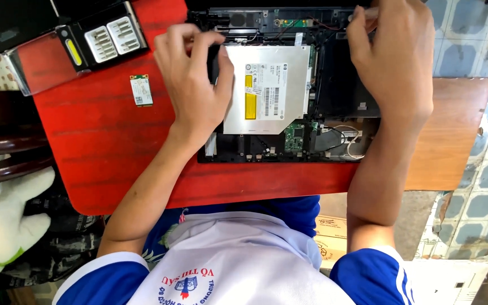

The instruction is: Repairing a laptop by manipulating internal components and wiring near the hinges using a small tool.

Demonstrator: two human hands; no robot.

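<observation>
From the head camera, an opened laptop chassis [289, 141] lies on a red desk [103, 141], its innards bare. A silver optical drive [266, 90] sits in the left half of the chassis, flat, label up. The left hand [196, 79] rests on the drive's left edge, fingers curled down over the chassis's upper left corner; its grip is closed loosely against the drive and the frame, though whether it pinches anything cannot be told. The right hand [393, 56] is at the chassis's upper right corner, fingertips pinched together over something small that the fingers hide. A small green circuit card [141, 90] lies on the desk, left of the chassis and apart from it. Above it stands an open screwdriver bit case [103, 39].
</observation>
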